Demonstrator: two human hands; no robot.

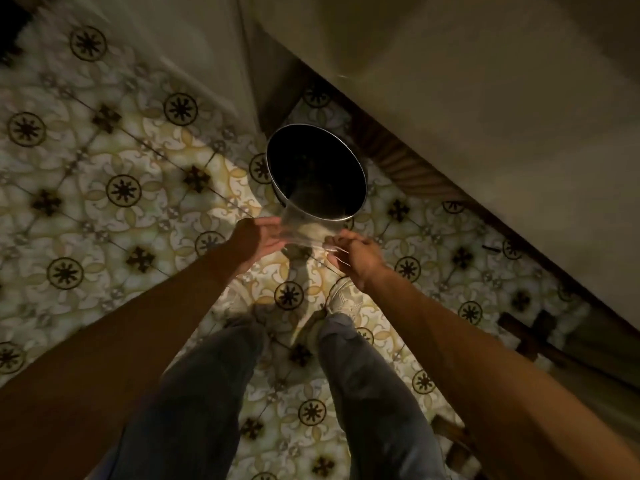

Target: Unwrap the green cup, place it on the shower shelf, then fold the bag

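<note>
- One clear bag [304,233] is stretched between two hands above the tiled floor [114,174].
- Left hand [258,240] pinches the bag's left edge.
- Right hand [356,254] pinches its right edge.
- One dark bin [317,173] stands just beyond the bag.
- Two jeans legs [207,393], one white shoe [343,299] show.

front: bin [317,174] blocks | right: wall [485,98] | left: floor [104,168] open

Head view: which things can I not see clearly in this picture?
- Clear bag, head view: nearly see-through and dim, so its edges and folds are unclear.
- Left hand and right hand: fingertips partly behind the plastic.
- Green cup and shower shelf: outside the frame.
- Metal bin: inside too dark.
</note>
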